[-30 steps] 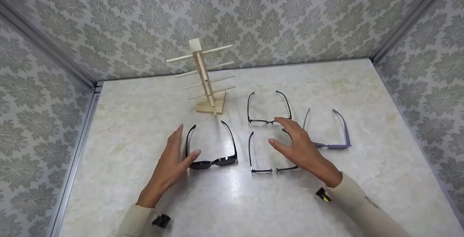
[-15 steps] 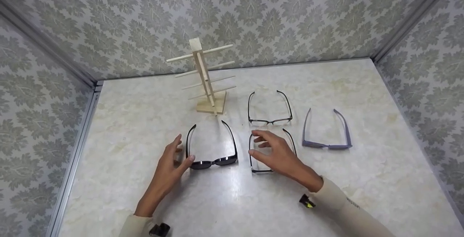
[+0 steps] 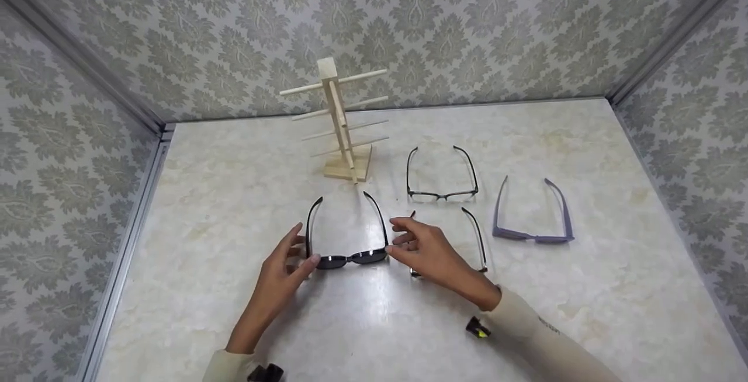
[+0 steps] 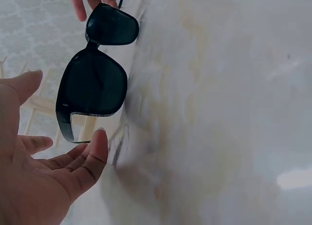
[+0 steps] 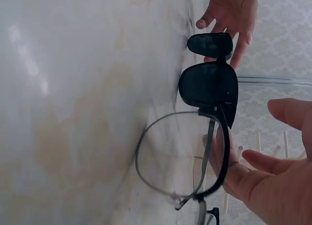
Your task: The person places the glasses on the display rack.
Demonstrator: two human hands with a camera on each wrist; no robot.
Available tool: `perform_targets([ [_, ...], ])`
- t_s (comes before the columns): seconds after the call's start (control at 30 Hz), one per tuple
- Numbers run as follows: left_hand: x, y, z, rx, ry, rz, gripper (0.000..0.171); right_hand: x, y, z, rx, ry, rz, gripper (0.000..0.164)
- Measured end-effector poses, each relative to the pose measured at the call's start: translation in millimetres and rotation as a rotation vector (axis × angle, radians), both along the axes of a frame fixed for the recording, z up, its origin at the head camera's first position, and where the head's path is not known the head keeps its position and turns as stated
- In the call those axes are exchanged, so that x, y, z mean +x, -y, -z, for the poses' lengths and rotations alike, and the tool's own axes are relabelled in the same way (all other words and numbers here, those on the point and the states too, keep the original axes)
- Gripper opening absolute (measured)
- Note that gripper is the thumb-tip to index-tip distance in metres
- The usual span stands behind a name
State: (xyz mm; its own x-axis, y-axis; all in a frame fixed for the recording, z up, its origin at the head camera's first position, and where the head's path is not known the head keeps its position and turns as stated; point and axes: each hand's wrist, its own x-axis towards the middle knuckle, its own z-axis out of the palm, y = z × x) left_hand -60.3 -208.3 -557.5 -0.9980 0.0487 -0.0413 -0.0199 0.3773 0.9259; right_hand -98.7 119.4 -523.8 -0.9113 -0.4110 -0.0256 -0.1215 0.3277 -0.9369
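Note:
Black sunglasses [image 3: 333, 262] rest on the table, lenses toward me and arms spread toward the back. At their left side is my left hand [image 3: 277, 277], thumb and fingers apart. In the left wrist view the thumb stands clear of the sunglasses [image 4: 95, 83], and the fingertips are close to the hinge; contact cannot be told. My right hand [image 3: 435, 259] is at the sunglasses' right hinge with its fingers loosely bent. Beneath it, dark half-rim eyeglasses [image 3: 479, 239] are partly hidden. The right wrist view shows its thumb and fingers spread, gripping nothing.
A wooden rack [image 3: 336, 101] with several pegs stands behind the sunglasses. Thin black-framed eyeglasses [image 3: 442, 196] lie right of its base, and purple glasses [image 3: 532, 237] lie farther right. Patterned walls [image 3: 456, 25] bound the table [image 3: 374, 347] at the back and sides.
My right hand has moved left, from over the eyeglasses to the sunglasses' right side. The purple and thin-framed glasses are uncovered. My left hand has stayed by the sunglasses' left side.

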Motion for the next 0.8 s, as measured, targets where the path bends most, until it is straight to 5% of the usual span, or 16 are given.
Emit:
perform_targets([
  [0.27, 0.2, -3.8, 6.6, 0.055, -0.059, -0.027, 0.057, -4.3, 11.8, 1.9, 0.037, 0.003, -0.036, 0.050],
  [0.8, -0.6, -9.7, -4.4, 0.067, -0.081, -0.039, 0.058, -4.0, 12.4, -5.9, 0.006, 0.028, -0.010, 0.049],
])
